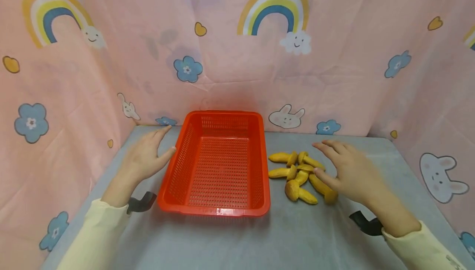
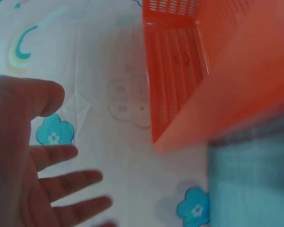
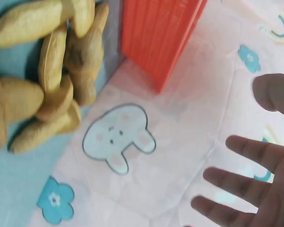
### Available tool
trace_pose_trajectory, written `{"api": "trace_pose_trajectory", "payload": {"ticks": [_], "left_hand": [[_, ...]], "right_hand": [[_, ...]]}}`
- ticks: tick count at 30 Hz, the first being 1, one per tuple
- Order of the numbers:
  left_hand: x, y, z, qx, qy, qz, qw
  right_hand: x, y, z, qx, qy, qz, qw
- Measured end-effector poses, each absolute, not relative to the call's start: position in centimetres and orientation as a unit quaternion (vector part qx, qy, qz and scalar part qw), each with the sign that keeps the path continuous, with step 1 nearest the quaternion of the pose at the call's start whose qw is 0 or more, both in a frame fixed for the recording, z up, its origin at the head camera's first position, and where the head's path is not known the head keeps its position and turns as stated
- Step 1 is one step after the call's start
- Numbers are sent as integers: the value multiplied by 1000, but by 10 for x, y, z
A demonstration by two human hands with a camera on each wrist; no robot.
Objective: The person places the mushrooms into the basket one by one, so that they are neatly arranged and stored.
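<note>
The right hand [image 1: 346, 171] is spread wide, thumb well apart from the fingers, and holds nothing; its fingertips point left and away from the person, and the right wrist view shows them clear of everything. Just beyond this grip, on its left, six yellow mushrooms [image 1: 302, 176] lie loosely bunched on the tabletop [image 1: 230, 241]. The nearest mushroom [image 1: 328, 195] lies by the thumb, its long axis slanting from a stem at the upper left to a cap at the lower right. The two leftmost lie roughly crosswise, caps toward the right hand and stems toward the red basket [image 1: 222, 212].

That basket stands close on the left of the bunch, so the mushrooms lie between the right hand and its right wall. It looks longer from near to far than across, and its floor shows bare.

On the other side, the left hand [image 1: 144, 156] is likewise spread and holding nothing, its thumb near the basket's left rim; the left wrist view shows a gap there. The right hand is clearly nearer the mushrooms, the left nearer the basket.
</note>
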State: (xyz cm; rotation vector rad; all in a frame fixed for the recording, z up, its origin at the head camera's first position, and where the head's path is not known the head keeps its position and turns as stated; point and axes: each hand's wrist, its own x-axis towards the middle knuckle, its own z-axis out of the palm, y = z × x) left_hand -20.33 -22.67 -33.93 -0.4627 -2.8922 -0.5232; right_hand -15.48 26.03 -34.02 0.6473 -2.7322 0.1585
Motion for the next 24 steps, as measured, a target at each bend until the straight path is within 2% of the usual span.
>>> {"api": "trace_pose_trajectory", "payload": {"ticks": [7, 24], "left_hand": [[-203, -228, -349, -155, -946, -282, 40], [-197, -238, -372, -109, -939, -326, -10]], "right_hand": [[-156, 252, -355, 255, -953, 121, 114], [-169, 239, -404, 319, -933, 167, 21]]}}
